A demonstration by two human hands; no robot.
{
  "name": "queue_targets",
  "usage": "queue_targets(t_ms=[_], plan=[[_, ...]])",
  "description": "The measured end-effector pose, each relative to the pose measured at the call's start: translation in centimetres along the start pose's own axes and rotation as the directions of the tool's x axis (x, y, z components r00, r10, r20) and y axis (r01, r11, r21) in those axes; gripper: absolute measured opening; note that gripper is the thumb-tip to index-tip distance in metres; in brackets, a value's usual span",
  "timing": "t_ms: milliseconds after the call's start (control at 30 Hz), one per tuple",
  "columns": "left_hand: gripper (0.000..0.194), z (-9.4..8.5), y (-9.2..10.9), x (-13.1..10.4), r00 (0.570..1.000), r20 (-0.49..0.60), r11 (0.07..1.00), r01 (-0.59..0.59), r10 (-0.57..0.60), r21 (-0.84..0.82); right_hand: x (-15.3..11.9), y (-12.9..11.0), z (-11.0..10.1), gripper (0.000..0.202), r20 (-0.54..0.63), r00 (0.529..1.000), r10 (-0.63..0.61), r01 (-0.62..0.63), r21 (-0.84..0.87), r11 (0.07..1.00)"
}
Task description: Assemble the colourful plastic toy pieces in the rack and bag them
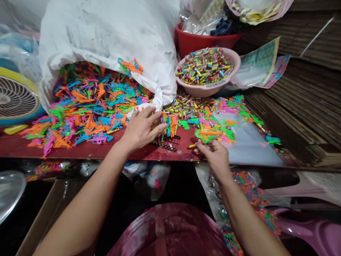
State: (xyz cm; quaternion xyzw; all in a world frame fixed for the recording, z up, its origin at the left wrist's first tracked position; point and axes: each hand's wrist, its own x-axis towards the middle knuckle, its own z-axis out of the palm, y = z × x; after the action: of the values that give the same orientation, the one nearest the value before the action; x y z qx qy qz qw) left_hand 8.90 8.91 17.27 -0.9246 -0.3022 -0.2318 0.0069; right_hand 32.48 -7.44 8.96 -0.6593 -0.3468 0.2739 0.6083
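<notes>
My left hand [142, 128] is spread open, palm down, over a row of small plastic toy guns [170, 122] standing upright in a black grid rack [173, 143]. Its fingertips are at the row's left end; the palm hides part of the rack. To the right, my right hand [214, 156] is closed in a pinch at the table's front edge. A small yellow-and-red tube [192, 145] pokes out from its fingertips. Just beyond that hand lie loose green and orange toy guns [210, 133], close to the fingers.
A white sack [112, 32] spills a heap of coloured toy guns [87, 103] onto the red table [16, 145]. A pink basin [207, 90] holds many small tubes, with more piled before it. Clear plastic sheeting [247, 145] lies right, beside stacked cardboard [303, 99]. A fan [18, 96] stands left.
</notes>
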Motion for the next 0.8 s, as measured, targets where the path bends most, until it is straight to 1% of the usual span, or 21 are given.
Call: queue_targets(t_ms=[67, 100, 167, 233, 333, 400, 467, 533, 633, 800], plan=[[0.056, 0.2, 0.5, 0.0, 0.999, 0.018, 1.000, 0.029, -0.029, -0.005, -1.6, 0.1, 3.1, 0.039, 0.051, 0.999, 0.008, -0.012, 0.089, 0.996], [0.056, 0.2, 0.9, 0.0, 0.999, 0.018, 0.999, 0.048, -0.048, -0.001, -2.2, 0.3, 4.4, 0.037, 0.056, 0.998, 0.005, -0.010, 0.099, 0.995], [0.056, 0.2, 1.8, 0.0, 0.996, 0.016, 0.996, 0.085, -0.085, 0.013, -2.7, 0.7, 6.2, 0.031, 0.044, 0.998, -0.040, 0.038, 0.055, 0.998], [0.058, 0.1, 2.9, 0.0, 0.991, -0.001, 0.991, 0.132, -0.132, 0.024, -2.8, 1.1, 7.2, 0.025, 0.026, 0.991, -0.132, 0.134, -0.062, 0.989], [0.059, 0.1, 4.2, -0.1, 0.974, -0.056, 0.975, 0.221, -0.220, 0.010, -2.9, 1.4, 7.7, 0.018, 0.048, 0.958, -0.284, 0.285, -0.275, 0.918], [0.058, 0.1, 4.7, -0.2, 0.962, -0.093, 0.967, 0.256, -0.256, -0.010, -3.0, 1.4, 7.8, 0.017, 0.075, 0.935, -0.347, 0.349, -0.378, 0.857], [0.058, 0.2, 5.0, -0.2, 0.958, -0.107, 0.964, 0.264, -0.265, -0.020, -3.1, 1.4, 7.8, 0.019, 0.095, 0.916, -0.390, 0.389, -0.445, 0.806], [0.060, 0.1, 5.1, -0.2, 0.958, -0.089, 0.962, 0.275, -0.274, -0.004, -3.1, 1.2, 7.9, 0.019, 0.125, 0.899, -0.421, 0.425, -0.484, 0.765], [0.061, -0.3, 5.2, -0.2, 0.955, -0.025, 0.954, 0.296, -0.295, 0.053, -3.1, 1.0, 8.2, 0.017, 0.188, 0.865, -0.466, 0.493, -0.495, 0.715], [0.051, -0.8, 5.3, -0.4, 0.953, 0.034, 0.946, 0.295, -0.302, 0.133, -3.0, 0.7, 8.7, 0.016, 0.286, 0.787, -0.547, 0.614, -0.451, 0.648]])
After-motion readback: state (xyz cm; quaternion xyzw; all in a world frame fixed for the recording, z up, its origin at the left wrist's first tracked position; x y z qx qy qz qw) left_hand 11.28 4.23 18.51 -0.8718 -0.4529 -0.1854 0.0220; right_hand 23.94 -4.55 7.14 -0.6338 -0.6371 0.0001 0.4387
